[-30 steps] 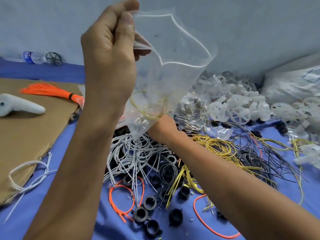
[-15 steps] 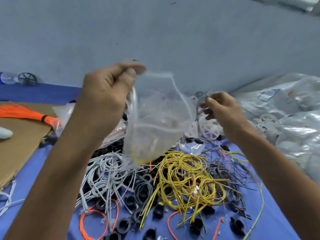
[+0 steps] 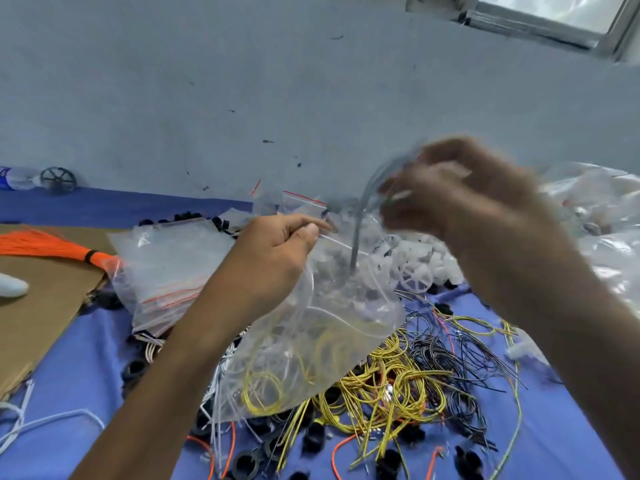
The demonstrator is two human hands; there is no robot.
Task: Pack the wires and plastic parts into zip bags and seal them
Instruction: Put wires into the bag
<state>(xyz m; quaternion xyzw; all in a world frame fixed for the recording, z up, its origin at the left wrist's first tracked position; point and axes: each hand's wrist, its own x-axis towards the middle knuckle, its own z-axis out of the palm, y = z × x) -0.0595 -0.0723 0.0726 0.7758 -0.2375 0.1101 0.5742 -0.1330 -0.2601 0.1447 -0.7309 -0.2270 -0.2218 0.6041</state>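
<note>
Head view. The left forearm enters from the near left and runs up toward the centre. The left hand point(image 3: 273, 258) is knuckles-up, fingers curled, thumb and forefinger pinching the rim of a clear zip bag point(image 3: 346, 317) and holding its mouth open.

The bag hangs from that pinch, tilted down to the near side, its lower end resting on the wire heap at the centre of the blue cloth point(image 3: 86, 368). Yellow wire loops point(image 3: 263, 389) lie inside its bottom.

The right forearm enters from the near right. The right hand point(image 3: 464, 199) is raised above and right of the bag mouth and is heavily blurred. Its fingers are curled around the upper end of a grey wire point(image 3: 356, 244), which arcs down to the bag mouth; the exact grip is lost in the blur.

Loose yellow wires point(image 3: 391, 386) and black wires point(image 3: 446, 351) lie just right of the bag. White plastic wheels point(image 3: 415, 268) are heaped beyond it. Black rings point(image 3: 246, 462) are scattered on the near side.

A stack of empty bags point(image 3: 166, 268) lies left of the left hand, beside a cardboard sheet point(image 3: 41, 306) carrying an orange wire bundle point(image 3: 41, 242).
</note>
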